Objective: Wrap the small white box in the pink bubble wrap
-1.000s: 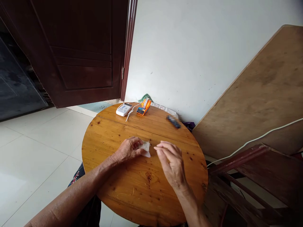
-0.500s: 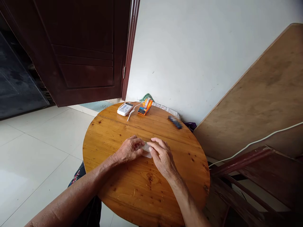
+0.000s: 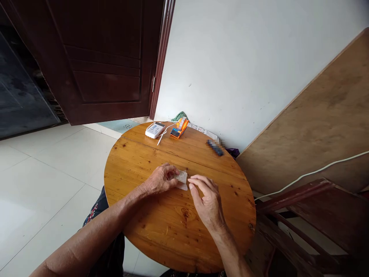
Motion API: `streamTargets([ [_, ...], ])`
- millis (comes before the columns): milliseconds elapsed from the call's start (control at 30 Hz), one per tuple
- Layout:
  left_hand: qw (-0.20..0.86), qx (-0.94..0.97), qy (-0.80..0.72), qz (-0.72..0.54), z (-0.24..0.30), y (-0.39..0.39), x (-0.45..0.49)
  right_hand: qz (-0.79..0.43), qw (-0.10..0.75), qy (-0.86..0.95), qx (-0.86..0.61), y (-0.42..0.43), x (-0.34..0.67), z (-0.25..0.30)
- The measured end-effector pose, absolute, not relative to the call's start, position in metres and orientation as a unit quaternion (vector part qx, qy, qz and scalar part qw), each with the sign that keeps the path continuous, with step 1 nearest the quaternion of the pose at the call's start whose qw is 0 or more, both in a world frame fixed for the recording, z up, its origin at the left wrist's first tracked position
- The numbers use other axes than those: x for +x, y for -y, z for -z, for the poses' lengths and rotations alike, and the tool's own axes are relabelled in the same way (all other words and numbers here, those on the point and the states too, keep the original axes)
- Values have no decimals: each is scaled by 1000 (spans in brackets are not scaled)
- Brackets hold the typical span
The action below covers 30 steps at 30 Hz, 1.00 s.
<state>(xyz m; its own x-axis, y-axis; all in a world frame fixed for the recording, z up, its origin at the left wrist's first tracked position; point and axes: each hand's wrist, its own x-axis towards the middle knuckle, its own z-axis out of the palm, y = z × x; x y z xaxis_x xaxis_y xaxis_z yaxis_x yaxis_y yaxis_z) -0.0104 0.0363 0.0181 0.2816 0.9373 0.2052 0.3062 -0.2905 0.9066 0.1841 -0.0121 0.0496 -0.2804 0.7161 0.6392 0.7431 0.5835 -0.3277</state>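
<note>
My left hand (image 3: 162, 179) is closed around the left end of a small pale printed packet (image 3: 182, 176), thumb on the near side and fingers over the far side. Rows of tiny print cover its upper face, too small to read. A whitish, partly see-through flap (image 3: 182, 186) shows along its near edge. Just right of the packet is my right hand (image 3: 208, 198), apart from it. Its fingers are bent, with a small gap between thumb and index finger and nothing visible in them.
The round wooden table (image 3: 161, 231) bears a white device (image 3: 155, 130) with a cord, an orange tape dispenser (image 3: 179, 129) and a dark blurred object (image 3: 215, 147). Paper strips (image 3: 203, 131) lie against the wall. A dark wooden chair (image 3: 323, 219) stands at the right.
My right hand has come off the packet and moved slightly right, uncovering more of its printed face. My left hand still holds it. The view has shifted a little.
</note>
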Motion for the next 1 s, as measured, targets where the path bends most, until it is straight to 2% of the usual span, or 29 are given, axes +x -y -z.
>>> streamTargets([
  [133, 431, 675, -448, -397, -23, -36, -12, -12, 386, 792, -472, 3, 198, -43],
  [267, 402, 686, -460, -395, -22, -37, -11, -12, 348, 815, -464, -11, 194, -40],
  [367, 380, 696, -458, -403, -19, -39, -9, 22, 278, 838, -469, -14, 181, -43],
  [500, 385, 696, -448, -410, -14, -40, -9, 131, 137, 863, -469, -10, 162, -56],
  [567, 391, 690, -446, -415, -12, -40, -9, 150, 103, 880, -439, -7, 158, -65],
  [633, 393, 683, -446, -424, -12, -40, -10, 123, 138, 887, -423, -5, 160, -71],
  [767, 430, 663, -436, -431, -15, -39, -10, 51, 300, 843, -444, 5, 179, -73],
  [1000, 523, 531, -453, -490, -19, -44, -11, 16, 320, 829, -458, 16, 209, -50],
])
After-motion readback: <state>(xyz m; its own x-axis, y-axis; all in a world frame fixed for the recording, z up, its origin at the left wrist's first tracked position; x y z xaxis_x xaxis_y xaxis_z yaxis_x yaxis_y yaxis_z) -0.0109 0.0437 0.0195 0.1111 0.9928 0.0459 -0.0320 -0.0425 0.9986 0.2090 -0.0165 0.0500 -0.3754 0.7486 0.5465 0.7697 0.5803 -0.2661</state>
